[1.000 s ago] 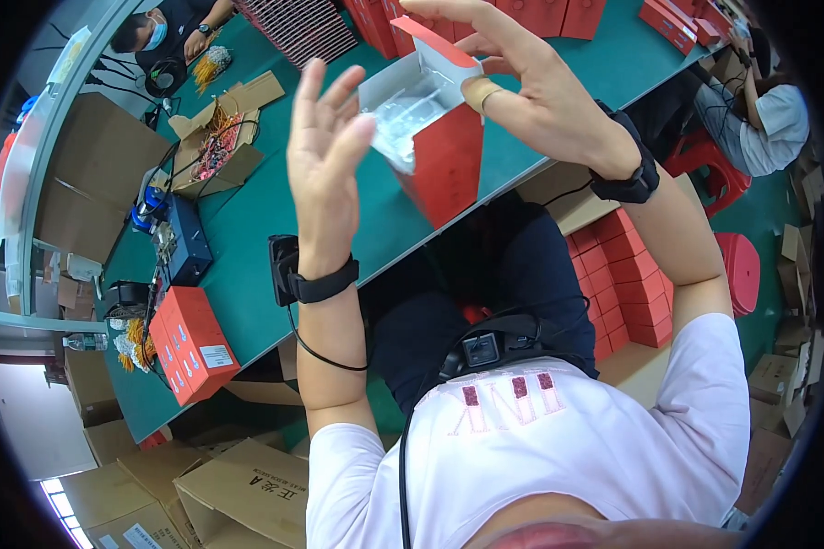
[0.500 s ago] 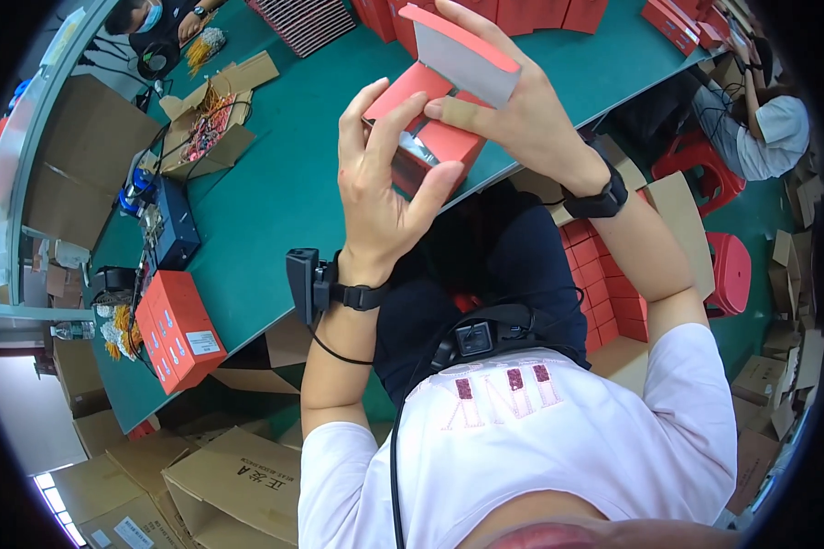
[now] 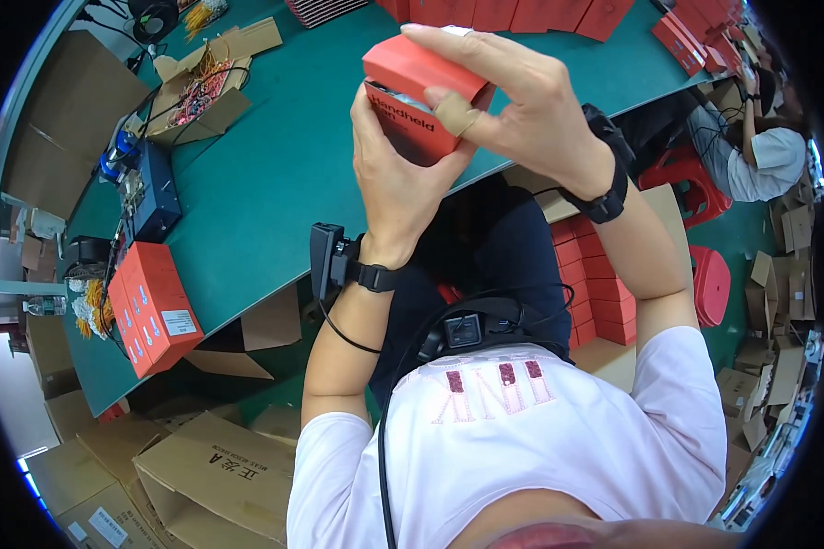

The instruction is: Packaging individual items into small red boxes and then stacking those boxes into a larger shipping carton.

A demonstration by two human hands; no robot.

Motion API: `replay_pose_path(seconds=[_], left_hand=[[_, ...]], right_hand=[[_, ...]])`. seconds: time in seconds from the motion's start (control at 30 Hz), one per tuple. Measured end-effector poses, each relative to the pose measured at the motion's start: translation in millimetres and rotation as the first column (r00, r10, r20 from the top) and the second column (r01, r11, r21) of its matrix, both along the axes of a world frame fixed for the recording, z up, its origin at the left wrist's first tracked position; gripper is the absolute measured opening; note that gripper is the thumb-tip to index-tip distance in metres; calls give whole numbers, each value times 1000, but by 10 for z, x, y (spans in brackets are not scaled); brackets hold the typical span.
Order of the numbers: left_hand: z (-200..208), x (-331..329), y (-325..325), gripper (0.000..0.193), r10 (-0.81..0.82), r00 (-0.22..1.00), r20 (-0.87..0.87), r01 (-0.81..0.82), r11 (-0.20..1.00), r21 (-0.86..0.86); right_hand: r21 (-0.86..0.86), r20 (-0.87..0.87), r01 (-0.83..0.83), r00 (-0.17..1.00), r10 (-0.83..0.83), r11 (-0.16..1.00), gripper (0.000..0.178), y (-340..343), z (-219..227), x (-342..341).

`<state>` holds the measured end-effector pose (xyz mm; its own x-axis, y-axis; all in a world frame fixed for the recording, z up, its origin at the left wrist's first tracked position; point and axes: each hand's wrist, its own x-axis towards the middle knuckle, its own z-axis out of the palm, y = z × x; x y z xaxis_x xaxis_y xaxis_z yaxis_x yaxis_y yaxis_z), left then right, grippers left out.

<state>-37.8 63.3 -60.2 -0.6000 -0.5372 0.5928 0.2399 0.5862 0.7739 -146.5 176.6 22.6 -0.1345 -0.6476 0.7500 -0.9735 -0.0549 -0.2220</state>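
A small red box (image 3: 410,137) is held up between my hands over the table's near edge, its printed front facing me. My left hand (image 3: 395,192) grips the box from below, fingers along its left side and thumb at its lower right. The box's red lid flap (image 3: 421,66) is folded over the top, with a gap under its front edge where something pale shows inside. My right hand (image 3: 531,101) lies over the lid, fingers along the top and thumb, wrapped in a tan band, at the gap.
The green table (image 3: 238,229) carries a red carton (image 3: 151,311), a blue device (image 3: 154,192) and an open cardboard box of wires (image 3: 215,114). Red boxes (image 3: 522,14) stand along the far side. A carton of red boxes (image 3: 604,293) is by my right leg; a person (image 3: 769,160) sits at right.
The raised lid flap has come down over the top of the box. The box has turned so its printed front shows, and my left hand has shifted to grip its lower part.
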Motion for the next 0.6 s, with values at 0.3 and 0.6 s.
replay_pose_path(seconds=[0.3, 0.6], left_hand=[[12, -86, 36, 99, 42, 999, -23, -42, 999, 9], [14, -77, 140, 93, 37, 999, -13, -34, 977, 208]], right_hand=[[106, -269, 0, 963, 29, 994, 28, -16, 184, -53], [182, -112, -12, 993, 33, 983, 20, -25, 132, 128]])
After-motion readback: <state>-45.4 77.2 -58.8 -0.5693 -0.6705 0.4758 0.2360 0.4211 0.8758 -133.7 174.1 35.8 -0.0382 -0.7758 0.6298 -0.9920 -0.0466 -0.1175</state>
